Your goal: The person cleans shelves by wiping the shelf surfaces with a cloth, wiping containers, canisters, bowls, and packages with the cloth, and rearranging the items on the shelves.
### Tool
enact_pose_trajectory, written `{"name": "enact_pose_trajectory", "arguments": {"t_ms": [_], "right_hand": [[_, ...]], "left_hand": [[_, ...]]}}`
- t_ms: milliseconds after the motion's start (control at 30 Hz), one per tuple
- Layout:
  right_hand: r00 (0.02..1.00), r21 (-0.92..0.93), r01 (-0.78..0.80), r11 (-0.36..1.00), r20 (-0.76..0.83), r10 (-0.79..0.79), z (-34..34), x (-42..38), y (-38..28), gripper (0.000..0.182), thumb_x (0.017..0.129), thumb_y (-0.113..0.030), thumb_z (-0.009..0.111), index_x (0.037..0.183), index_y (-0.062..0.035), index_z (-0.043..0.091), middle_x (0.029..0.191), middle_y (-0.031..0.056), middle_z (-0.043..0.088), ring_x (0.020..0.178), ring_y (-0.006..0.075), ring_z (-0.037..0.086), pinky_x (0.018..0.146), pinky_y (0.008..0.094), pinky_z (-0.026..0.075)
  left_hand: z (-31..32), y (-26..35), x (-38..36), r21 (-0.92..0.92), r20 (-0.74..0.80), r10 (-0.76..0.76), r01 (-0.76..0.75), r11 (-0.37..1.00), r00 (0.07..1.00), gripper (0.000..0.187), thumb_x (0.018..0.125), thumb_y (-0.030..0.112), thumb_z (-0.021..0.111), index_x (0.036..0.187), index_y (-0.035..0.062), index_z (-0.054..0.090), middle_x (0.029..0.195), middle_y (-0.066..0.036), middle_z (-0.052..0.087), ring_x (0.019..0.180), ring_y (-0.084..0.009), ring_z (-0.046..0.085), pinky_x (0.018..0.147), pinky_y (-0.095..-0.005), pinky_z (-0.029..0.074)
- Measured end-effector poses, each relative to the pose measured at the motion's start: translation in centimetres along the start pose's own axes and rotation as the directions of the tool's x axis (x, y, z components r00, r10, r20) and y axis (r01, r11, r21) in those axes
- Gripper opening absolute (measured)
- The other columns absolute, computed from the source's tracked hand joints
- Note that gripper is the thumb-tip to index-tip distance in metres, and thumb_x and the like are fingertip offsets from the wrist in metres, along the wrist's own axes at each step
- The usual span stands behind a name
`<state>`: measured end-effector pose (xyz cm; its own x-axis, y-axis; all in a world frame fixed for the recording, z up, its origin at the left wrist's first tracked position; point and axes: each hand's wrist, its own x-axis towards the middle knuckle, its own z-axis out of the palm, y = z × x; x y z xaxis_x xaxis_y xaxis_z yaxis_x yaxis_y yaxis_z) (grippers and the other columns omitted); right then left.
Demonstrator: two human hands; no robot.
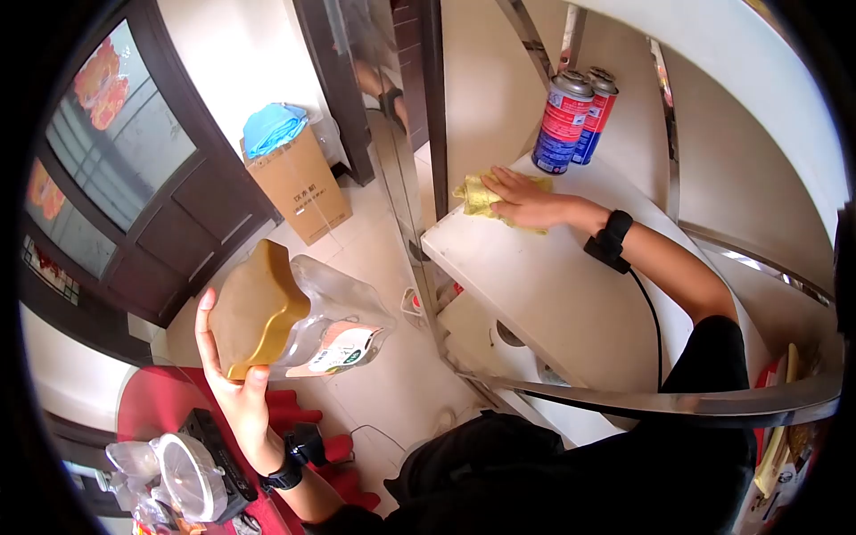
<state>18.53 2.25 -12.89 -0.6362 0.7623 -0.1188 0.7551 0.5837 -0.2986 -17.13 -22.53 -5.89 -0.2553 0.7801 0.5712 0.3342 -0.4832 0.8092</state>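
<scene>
**Wiping a shelf, jar held aside**

Pressing flat on a yellow cloth [486,198], the right hand [526,201] lies palm down, fingers spread and extended, not curled around anything. Cloth is crumpled, bunched just past the fingertips, and sits on the white shelf [535,285] near its far end. Black wristband on the right wrist, with a dark cable running back along the forearm.

Left hand [234,374] is raised well apart from the right, wrapped around a clear plastic jar [334,312]. Thumb sits on the near edge of the gold lid [254,312], fingers behind it. Jar is tipped on its side, lid end toward the hand; a label with green and orange print shows on the lower side. Contents cannot be told. Black wristband on this wrist too.

Just beyond the right hand stand two spray cans [571,120], upright, touching, red and blue with metal tops, at the back of the shelf.

Shelf surface is white and smooth, with a chrome rail curving along its near edge. Floor is pale tile. Beyond the left hand, a cardboard box [299,183] topped with blue material stands against dark wooden doors. Below the left hand, a red surface carries cluttered plastic items.
</scene>
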Motion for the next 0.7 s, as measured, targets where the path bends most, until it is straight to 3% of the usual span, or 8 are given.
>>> {"name": "enact_pose_trajectory", "arguments": {"t_ms": [167,367,533,700], "right_hand": [[0.973,-0.004,0.184,0.983,0.141,-0.181,-0.6,2.2,0.3,0.062,0.094,-0.035,0.032,0.143,-0.0052,0.008,0.147,0.0239,-0.003,0.137,0.0339,-0.006,0.11,0.0417,0.003],[0.896,0.021,0.414,0.91,0.168,-0.411,0.9,1.4,-1.7,0.061,0.094,-0.03,0.033,0.143,-0.0085,0.004,0.147,0.0205,-0.01,0.136,0.0311,-0.014,0.11,0.0439,-0.002],[0.855,0.059,0.476,0.877,0.204,-0.478,0.7,0.6,-3.1,0.056,0.094,-0.024,0.035,0.144,-0.018,0.011,0.148,0.0194,-0.008,0.137,0.0316,-0.013,0.11,0.0446,-0.002],[0.812,0.064,0.54,0.839,0.222,-0.539,0.5,-1.8,-3.5,0.055,0.094,-0.026,0.036,0.144,-0.0154,0.014,0.148,0.0202,-0.003,0.137,0.0327,-0.007,0.11,0.0436,0.0]], "left_hand": [[2.1,-1.7,1.8,0.047,-0.016,-0.042,0.043,0.998,0.999,0.095,0.067,0.045,0.076,0.136,0.0001,0.028,0.134,-0.011,0.036,0.118,-0.022,0.044,0.097,-0.0327,0.037],[3.1,-2.0,2.0,0.034,0.001,-0.045,0.045,0.998,0.999,0.093,0.068,0.042,0.076,0.136,0.0012,0.028,0.132,-0.011,0.038,0.117,-0.0217,0.045,0.097,-0.0325,0.037],[2.8,-2.5,2.5,0.034,0.02,-0.031,0.03,0.999,0.999,0.092,0.069,0.041,0.075,0.136,0.0011,0.027,0.133,-0.011,0.037,0.117,-0.0219,0.045,0.097,-0.0325,0.038],[2.0,-2.4,4.0,0.02,0.091,-0.029,0.028,0.999,0.995,0.092,0.068,0.041,0.075,0.136,0.0004,0.028,0.136,-0.012,0.035,0.119,-0.0224,0.043,0.098,-0.0329,0.037]]}}
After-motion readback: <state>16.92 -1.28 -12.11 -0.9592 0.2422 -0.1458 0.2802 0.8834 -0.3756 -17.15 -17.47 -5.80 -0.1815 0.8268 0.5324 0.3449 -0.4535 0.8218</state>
